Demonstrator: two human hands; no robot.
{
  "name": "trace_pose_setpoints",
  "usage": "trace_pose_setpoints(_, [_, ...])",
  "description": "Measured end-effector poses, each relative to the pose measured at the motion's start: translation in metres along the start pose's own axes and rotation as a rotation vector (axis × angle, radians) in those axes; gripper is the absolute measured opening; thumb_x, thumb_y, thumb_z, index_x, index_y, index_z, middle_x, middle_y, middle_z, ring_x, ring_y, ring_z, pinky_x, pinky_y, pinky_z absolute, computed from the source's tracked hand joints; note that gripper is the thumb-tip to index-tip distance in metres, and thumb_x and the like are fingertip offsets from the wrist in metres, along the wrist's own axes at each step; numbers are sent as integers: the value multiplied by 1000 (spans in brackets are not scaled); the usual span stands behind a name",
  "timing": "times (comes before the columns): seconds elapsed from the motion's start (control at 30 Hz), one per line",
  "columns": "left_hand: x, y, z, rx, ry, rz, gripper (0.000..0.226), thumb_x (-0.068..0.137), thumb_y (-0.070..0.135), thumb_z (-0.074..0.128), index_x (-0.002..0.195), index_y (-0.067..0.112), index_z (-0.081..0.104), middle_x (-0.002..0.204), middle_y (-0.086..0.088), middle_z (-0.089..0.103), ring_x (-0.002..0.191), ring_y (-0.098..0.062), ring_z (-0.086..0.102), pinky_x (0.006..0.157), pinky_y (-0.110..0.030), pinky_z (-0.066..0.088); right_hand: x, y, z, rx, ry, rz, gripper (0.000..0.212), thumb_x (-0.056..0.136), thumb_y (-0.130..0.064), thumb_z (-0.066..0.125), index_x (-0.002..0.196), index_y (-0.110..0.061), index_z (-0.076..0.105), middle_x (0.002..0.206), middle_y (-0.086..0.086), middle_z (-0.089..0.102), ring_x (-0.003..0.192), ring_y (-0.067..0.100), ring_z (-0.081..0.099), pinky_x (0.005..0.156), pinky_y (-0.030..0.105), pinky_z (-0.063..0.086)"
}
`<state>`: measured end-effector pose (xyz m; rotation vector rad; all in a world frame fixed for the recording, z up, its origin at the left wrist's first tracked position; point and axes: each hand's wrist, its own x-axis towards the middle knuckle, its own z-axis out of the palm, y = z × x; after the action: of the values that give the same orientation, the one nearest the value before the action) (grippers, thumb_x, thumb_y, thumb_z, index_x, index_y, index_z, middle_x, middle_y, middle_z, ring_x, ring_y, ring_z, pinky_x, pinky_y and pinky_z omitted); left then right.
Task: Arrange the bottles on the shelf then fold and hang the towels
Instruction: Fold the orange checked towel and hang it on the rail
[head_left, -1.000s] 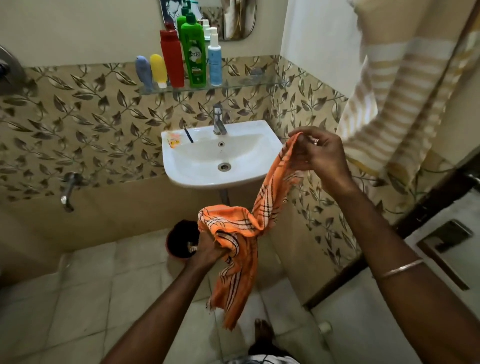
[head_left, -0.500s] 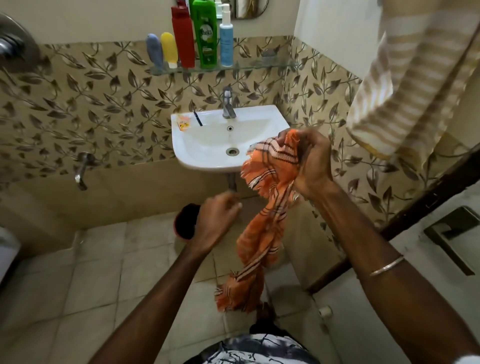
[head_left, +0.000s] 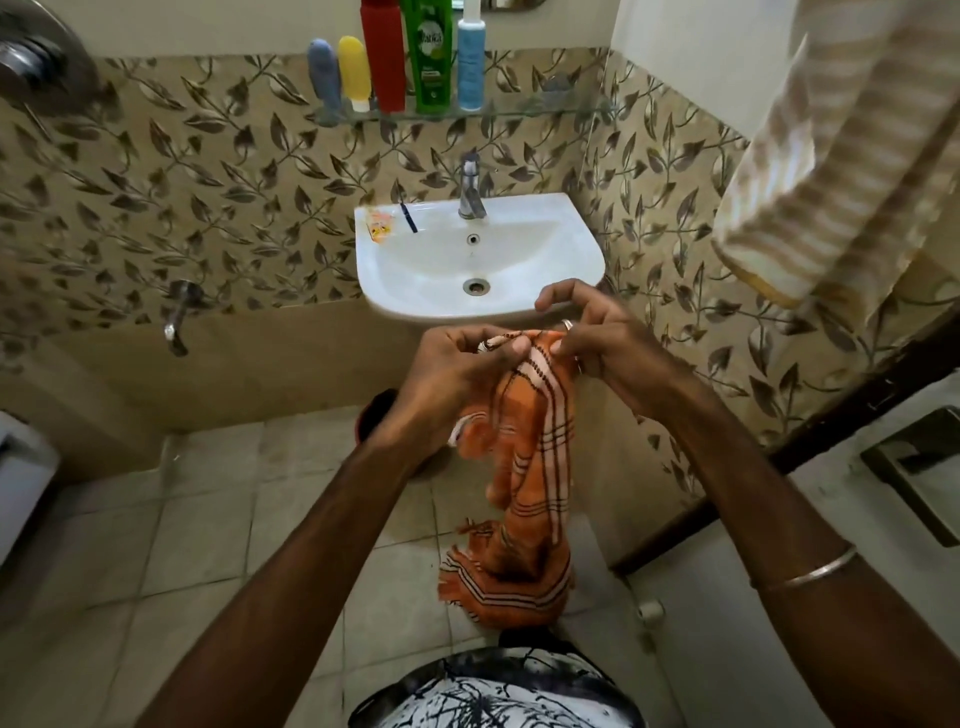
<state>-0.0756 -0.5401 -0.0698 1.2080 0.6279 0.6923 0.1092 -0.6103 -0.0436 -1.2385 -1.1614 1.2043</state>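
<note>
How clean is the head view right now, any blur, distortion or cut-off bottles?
Head view: wide-angle bending curves the tiled walls; the left edge is smeared by motion; both hands, left hand and right hand, and the orange towel are fairly sharp; the red bottle and green bottle lose their tops at the frame edge.

Ahead of me a white wall-hung washbasin (head_left: 582, 249) sits against leaf-patterned wall tiles (head_left: 218, 208), a chrome tap (head_left: 470, 189) upright at its back rim. On the rim's left corner lie a small orange wrapper (head_left: 378, 228) and, just beside it, a thin dark stick (head_left: 409, 217). A second wall tap (head_left: 179, 317) juts out low on the left. Below is a grey tiled floor (head_left: 208, 519), with a dark round bin (head_left: 375, 415) partly hidden under the basin.
</note>
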Motion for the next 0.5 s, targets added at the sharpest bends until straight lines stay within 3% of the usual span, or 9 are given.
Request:
trace_pose_setpoints(0.1, [0,2,4,22,-1,-14,12,83,8,76,95,7,75,89,-15,75,77,-24,71,71,-36,59,-5,7,-3,-45,39,26,35,79,-4,56,102,-30,63,89,16,51,70,22,50,60,32,43])
trace_pose_setpoints(0.23, [1,7,7,-35,3,-100,34,81,10,78,112,-2,67,93,-15,73,76,-20,71,67,-32,60,-11,10,-3,-41,91,-24,37,81,-6,64,111,-28,59,95,20,56,82,32,54,67,40,47])
trace_pose_setpoints(0.37, [2,5,6,55,-120,-261,37,84,23,76,111,-2,71,104,-23,74,87,-28,72,80,-39,60,-11,13,-1,-86,105,-106,41,85,5,68,116,-19,54,90,16,64,83,27,64,73,40,55])
trace_pose_setpoints(0.5, [7,4,12,5,-53,-280,33,84,13,76,106,-11,68,90,-21,73,75,-25,72,70,-34,60,-5,18,-7,-146,109,-141,43,84,7,73,116,-18,58,95,10,66,87,20,69,78,38,58])
